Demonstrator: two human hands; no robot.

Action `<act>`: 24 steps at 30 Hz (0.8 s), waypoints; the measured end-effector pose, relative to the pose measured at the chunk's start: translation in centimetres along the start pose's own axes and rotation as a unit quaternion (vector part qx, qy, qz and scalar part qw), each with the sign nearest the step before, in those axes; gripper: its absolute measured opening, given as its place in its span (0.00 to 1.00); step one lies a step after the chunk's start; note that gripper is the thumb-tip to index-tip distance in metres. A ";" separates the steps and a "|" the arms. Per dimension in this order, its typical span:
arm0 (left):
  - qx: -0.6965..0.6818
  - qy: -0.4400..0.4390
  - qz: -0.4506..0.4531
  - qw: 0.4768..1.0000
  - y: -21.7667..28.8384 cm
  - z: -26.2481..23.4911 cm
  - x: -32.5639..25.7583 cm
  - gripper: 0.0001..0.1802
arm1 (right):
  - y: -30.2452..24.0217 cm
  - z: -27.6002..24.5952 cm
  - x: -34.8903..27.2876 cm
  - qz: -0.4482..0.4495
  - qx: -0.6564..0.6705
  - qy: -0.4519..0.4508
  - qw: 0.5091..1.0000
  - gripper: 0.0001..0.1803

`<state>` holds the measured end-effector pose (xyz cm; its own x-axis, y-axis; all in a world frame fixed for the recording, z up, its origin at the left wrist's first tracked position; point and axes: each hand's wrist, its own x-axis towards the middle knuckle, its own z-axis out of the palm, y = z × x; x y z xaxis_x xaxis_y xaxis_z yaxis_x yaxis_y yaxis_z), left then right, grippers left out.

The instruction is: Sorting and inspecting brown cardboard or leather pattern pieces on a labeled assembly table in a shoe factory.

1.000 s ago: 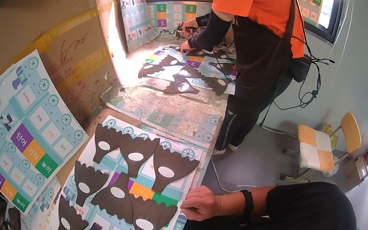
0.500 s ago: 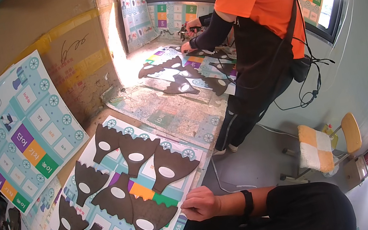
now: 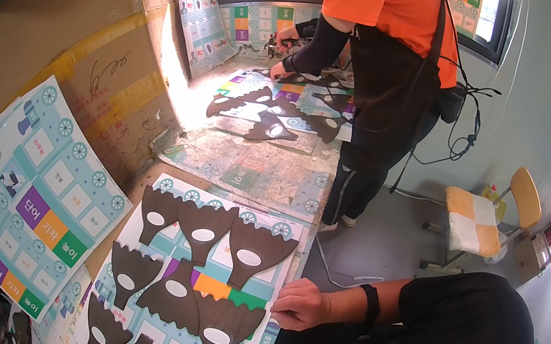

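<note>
My right hand (image 3: pixel 300 305) is closed, its fingertips at the right edge of a printed sheet (image 3: pixel 264 336) with coloured blocks and wheel pictures. Whether a small thing or the sheet's edge is pinched in them, I cannot make out. On that sheet lie several flat, dark brown fan-shaped pieces, each with a scalloped edge and an oval hole. One such piece (image 3: pixel 232 321) is nearest my hand; another piece (image 3: pixel 258 238) lies above it. A black band (image 3: pixel 371 302) circles my right wrist. My left hand is not in view.
Another printed sheet (image 3: pixel 59 177) leans by a cardboard box (image 3: pixel 59 33) at left. Across the worn work surface (image 3: pixel 251 158), a person (image 3: pixel 387 12) in an orange shirt and dark apron handles similar dark pieces (image 3: pixel 268 129). A chair (image 3: pixel 472 222) with a checked cushion stands at right.
The co-worker's hands and arm have shifted slightly over the far sheet. My right hand and the brown pieces look unmoved.
</note>
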<state>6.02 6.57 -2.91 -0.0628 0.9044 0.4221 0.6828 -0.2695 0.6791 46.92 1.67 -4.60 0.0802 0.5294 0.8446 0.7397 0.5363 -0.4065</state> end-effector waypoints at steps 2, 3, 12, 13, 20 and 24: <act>-0.012 -0.001 0.009 1.000 -0.4 0.0 0.0 0.17 | 0.0 -0.1 0.0 0.000 0.000 0.001 1.000 0.08; -0.012 -0.001 0.010 1.000 -0.4 -0.1 0.0 0.17 | 0.0 -0.1 0.0 0.000 -0.001 0.001 1.000 0.08; 0.000 -0.016 -0.004 1.000 -0.1 -0.2 0.0 0.17 | 0.1 -0.1 -0.1 -0.003 0.001 0.002 1.000 0.09; 0.001 -0.009 0.007 1.000 0.3 -0.1 0.0 0.17 | 0.1 -0.1 -0.1 -0.004 0.000 0.002 1.000 0.09; 0.000 -0.002 0.013 1.000 0.1 0.0 0.0 0.17 | 0.2 0.0 -0.2 -0.005 0.001 0.005 1.000 0.08; -0.002 -0.009 0.011 1.000 -0.3 0.0 -0.1 0.17 | 0.2 -0.1 -0.2 -0.004 -0.001 0.002 1.000 0.08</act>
<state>5.80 6.59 -3.15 -0.0341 0.9041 0.4260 0.6813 -0.2908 0.6717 47.11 1.61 -4.85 0.0772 0.5217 0.8496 0.7412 0.5399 -0.3989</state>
